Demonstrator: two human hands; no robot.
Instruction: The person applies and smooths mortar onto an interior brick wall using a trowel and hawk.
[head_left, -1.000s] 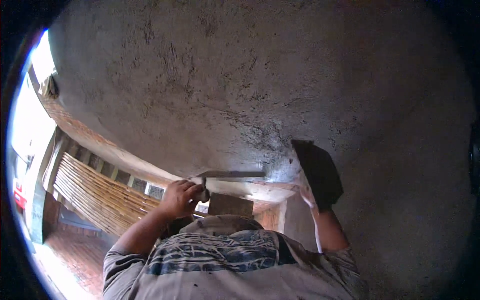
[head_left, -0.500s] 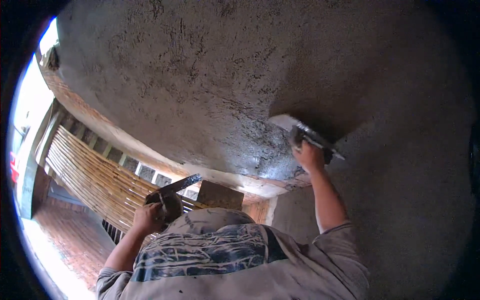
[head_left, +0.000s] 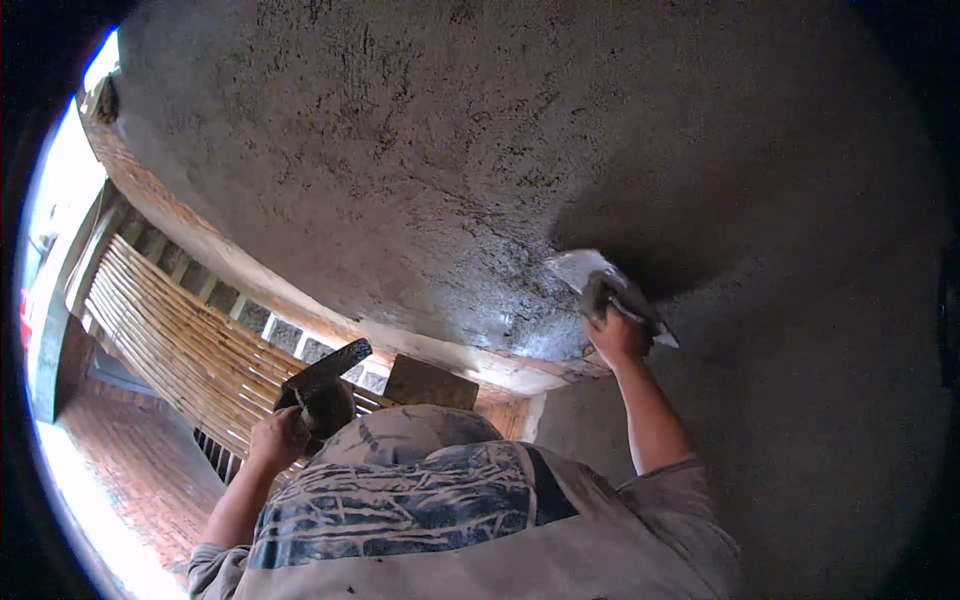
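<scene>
My right hand (head_left: 615, 328) is closed round the handle of a plastering trowel (head_left: 580, 266). Its pale metal blade lies tilted against a grey plastered wall (head_left: 430, 120), at the border of a rough, wet patch and a smoother, shaded part. At the lower left, my left hand (head_left: 278, 438) grips a dark, mortar-smeared tool (head_left: 325, 372). This has a flat bar-like end pointing up and right and a rounded body beside my fingers; its exact kind is unclear. It is held away from the wall, in front of my shirt.
Along the wall's lower edge runs a pale band (head_left: 400, 340) with bare brick showing. A stack of bamboo poles (head_left: 190, 340) stretches across the left. A brown block-like object (head_left: 432, 383) sits just beyond my shirt. Brick paving (head_left: 130, 470) shows at lower left.
The trowel has shifted slightly down, and its blade shows more of its face. My left hand and its tool have moved a little left and tipped, the flat end looking shorter.
</scene>
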